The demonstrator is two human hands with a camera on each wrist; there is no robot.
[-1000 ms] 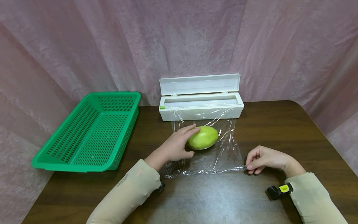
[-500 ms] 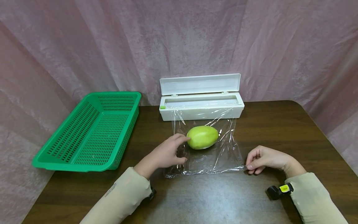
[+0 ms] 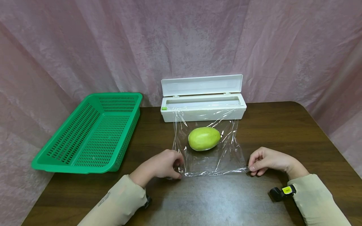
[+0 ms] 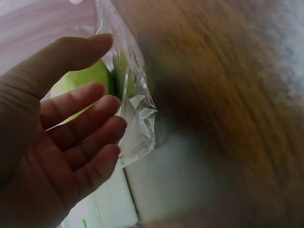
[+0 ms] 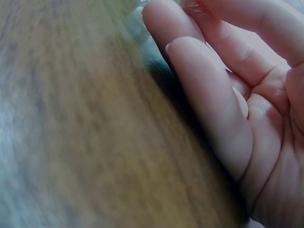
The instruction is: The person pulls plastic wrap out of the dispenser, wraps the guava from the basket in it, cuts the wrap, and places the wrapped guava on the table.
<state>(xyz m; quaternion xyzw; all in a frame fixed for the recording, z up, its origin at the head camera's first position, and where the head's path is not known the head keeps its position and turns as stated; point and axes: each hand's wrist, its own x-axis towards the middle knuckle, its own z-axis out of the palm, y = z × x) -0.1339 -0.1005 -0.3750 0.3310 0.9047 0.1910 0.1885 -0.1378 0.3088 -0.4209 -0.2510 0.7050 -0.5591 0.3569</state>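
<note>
A smooth yellow-green oval fruit (image 3: 204,139), like a mango, lies on a sheet of clear plastic wrap (image 3: 202,161). The sheet runs from a white wrap dispenser box (image 3: 203,114) toward the person. At its near left corner is the left hand (image 3: 167,164), fingers bent and thumb apart from them. In the left wrist view, the left hand (image 4: 71,123) has its fingertips beside the wrap's crumpled edge (image 4: 140,114), with a gap between thumb and fingers. The right hand (image 3: 271,161) pinches the near right corner of the wrap between thumb and fingers.
A green perforated plastic basket (image 3: 96,138) stands on the left of the brown wooden table (image 3: 288,125). The dispenser's lid (image 3: 202,85) is raised at the back, before a pink curtain (image 3: 203,40). Each wrist wears a black camera.
The left hand has come off the fruit and moved left and toward the person, to the near left corner of the wrap. Right hand, fruit and dispenser have stayed in place.
</note>
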